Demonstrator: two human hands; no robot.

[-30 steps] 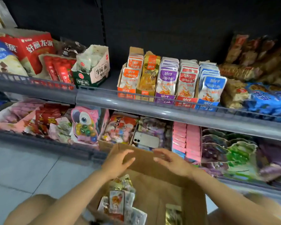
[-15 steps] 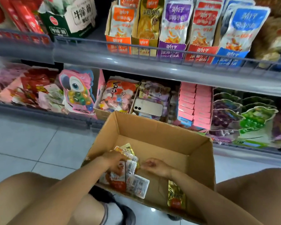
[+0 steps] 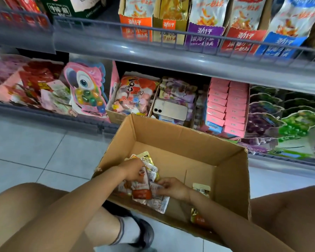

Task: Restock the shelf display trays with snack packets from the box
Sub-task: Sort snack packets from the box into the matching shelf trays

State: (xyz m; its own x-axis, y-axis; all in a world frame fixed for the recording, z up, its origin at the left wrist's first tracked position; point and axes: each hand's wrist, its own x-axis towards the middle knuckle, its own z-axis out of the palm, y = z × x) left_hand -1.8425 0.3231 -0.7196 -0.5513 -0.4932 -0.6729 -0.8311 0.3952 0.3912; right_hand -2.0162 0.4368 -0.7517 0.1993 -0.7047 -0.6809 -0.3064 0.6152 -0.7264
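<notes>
The left grip (image 3: 133, 170) curls over the snack packets (image 3: 147, 196) heaped in the box (image 3: 189, 140). The right grip (image 3: 173, 188) touches the same heap; whether it pinches one I cannot tell. Gathering looks like the step in hand. Next comes a lift to the display trays (image 3: 204, 33) above, already holding upright packets. Two loose packets (image 3: 201, 190) lie apart at the box's right.
</notes>
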